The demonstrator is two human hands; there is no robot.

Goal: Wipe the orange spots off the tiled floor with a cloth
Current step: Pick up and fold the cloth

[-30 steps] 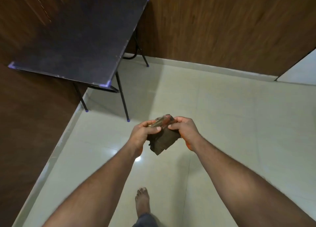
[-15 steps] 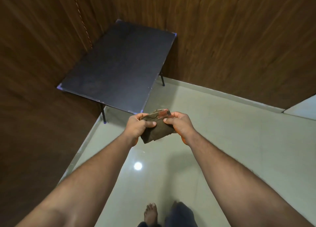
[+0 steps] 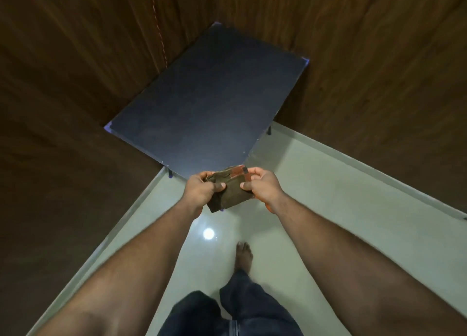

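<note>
Just above the middle of the frame the left hand (image 3: 202, 190) pinches the left edge of a folded brown cloth (image 3: 231, 191), thumb laid across its face and fingers curled behind; the right hand (image 3: 262, 187) pinches the right edge the same way, thumb in front and fingers curled over the top corner, where a red-orange patch shows on the fabric; the cloth is thus stretched between the two hands, its long axis running left to right and dipping toward lower left, held up in the air and well apart from the floor; neither hand is nearer to it than the other, since both have it.

Below the hands spreads the pale tiled floor (image 3: 316, 209), with a bright lamp reflection at lower centre and a bare foot (image 3: 243, 256) just right of it; no orange spots can be made out on the tiles in view, so which way the cloth must travel cannot be told, only that it must go down. In the upper middle a dark folding table (image 3: 207, 95) stands in the corner of wood-panelled walls (image 3: 379, 57).
</note>
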